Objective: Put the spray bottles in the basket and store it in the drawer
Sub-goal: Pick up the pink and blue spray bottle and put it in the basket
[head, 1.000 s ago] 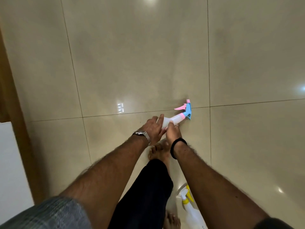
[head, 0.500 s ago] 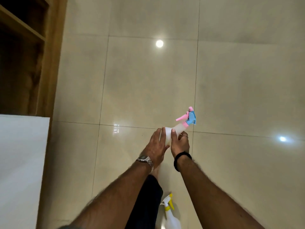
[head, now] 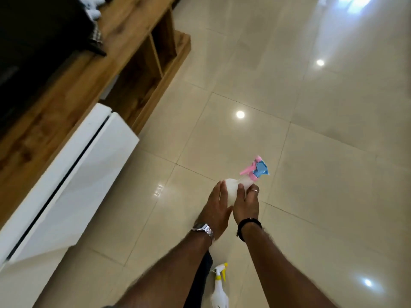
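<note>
A white spray bottle with a pink and blue trigger head is held above the tiled floor, nozzle pointing up and away. My left hand wraps its left side and my right hand grips its right side. A second white spray bottle with a yellow trigger stands on the floor between my arms, near my leg. No basket is in view. A white drawer front sits at the left under a wooden cabinet.
The wooden cabinet with open shelves runs along the left, with a dark object on top. Glossy beige floor tiles spread to the right and ahead.
The view has swung up and left, bringing the cabinet and white drawer front into sight. Both hands have lifted the pink and blue bottle higher off the floor.
</note>
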`<state>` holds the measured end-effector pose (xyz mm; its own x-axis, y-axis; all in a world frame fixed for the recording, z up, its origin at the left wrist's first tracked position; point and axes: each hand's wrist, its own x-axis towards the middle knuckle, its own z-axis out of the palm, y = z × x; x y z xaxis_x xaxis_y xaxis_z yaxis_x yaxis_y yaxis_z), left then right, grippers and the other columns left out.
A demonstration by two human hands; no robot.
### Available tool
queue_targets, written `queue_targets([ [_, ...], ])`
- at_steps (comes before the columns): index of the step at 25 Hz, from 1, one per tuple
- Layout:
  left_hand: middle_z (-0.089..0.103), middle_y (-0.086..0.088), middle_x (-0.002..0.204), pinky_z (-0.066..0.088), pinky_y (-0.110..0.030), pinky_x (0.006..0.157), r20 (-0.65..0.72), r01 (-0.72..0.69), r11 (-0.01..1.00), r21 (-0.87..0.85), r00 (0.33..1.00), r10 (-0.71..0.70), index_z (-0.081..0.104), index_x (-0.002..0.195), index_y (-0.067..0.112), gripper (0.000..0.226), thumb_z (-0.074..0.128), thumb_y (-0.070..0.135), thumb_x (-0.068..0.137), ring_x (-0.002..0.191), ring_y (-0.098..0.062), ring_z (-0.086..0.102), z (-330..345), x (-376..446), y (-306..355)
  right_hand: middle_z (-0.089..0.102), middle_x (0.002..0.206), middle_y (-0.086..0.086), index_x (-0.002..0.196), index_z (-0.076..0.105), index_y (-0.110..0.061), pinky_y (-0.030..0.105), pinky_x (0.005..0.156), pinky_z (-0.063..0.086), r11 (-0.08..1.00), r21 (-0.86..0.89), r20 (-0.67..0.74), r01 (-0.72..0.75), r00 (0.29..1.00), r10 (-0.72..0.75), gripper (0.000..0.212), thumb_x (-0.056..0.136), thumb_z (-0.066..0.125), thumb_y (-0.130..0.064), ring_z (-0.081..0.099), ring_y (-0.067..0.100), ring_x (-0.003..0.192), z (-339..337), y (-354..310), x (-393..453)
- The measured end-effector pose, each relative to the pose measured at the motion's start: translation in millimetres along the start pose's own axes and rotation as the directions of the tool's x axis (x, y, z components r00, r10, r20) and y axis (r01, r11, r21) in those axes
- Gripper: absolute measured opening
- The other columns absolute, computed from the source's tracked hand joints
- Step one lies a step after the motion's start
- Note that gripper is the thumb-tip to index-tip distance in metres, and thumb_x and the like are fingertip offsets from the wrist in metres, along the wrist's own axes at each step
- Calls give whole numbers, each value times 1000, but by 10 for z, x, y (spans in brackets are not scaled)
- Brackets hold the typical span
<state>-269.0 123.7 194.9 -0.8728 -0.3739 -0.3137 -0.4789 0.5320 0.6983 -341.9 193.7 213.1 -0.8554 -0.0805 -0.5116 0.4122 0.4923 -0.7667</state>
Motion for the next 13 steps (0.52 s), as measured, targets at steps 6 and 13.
queue_targets([
  [6, 14, -14, 167, 26, -31, 123, 13, 139, 989, -50, 990, -138, 4, 160, 5, 94, 65, 32, 93, 153, -26, 22, -461, -776, -557, 67, 112, 4, 127, 42, -19, 44, 88, 52, 972, -180, 127, 149, 984, -128, 28, 103, 41, -34, 64, 29, 97, 527, 200, -845],
  [13, 45, -7, 141, 45, -38, 102, -140, 416, 895, -161, 888, -438, 37, 146, 17, 95, 80, 54, 71, 125, -29, 47, -1217, -2369, -2048, 65, 94, -4, 120, 41, -29, 38, 70, 42, 816, -378, 523, 438, 828, -201, 21, 101, 42, -39, 64, 31, 87, 1844, 680, -2327],
])
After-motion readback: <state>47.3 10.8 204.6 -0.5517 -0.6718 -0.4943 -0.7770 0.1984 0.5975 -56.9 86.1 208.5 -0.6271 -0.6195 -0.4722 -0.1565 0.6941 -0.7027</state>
